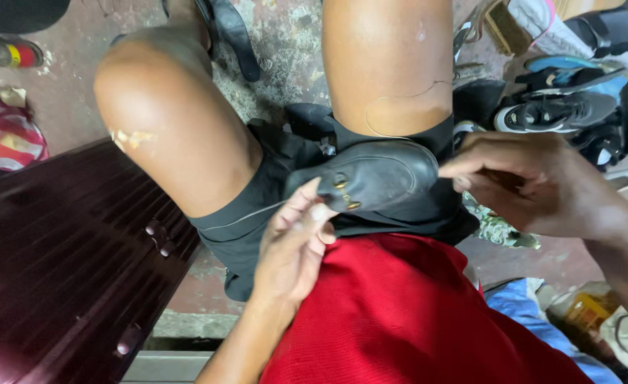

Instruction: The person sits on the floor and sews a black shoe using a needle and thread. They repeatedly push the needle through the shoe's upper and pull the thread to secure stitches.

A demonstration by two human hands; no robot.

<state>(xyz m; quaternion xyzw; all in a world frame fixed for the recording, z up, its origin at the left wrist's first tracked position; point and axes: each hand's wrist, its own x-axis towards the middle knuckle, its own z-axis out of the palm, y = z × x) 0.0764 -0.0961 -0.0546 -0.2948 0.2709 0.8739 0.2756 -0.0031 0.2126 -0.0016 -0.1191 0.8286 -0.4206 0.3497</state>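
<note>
A black leather shoe with small brass studs lies across my lap, toe to the right. My left hand grips its near end, thumb and fingers pressed by the studs. My right hand is at the toe end with fingers pinched together on something small; what it pinches is hidden. I sit in black shorts and a red shirt, knees bare.
A dark wooden bench runs along my left. Several shoes and sneakers are piled at the upper right. A striped bag lies at the far left, a sandal on the concrete floor between my knees, bottles at lower right.
</note>
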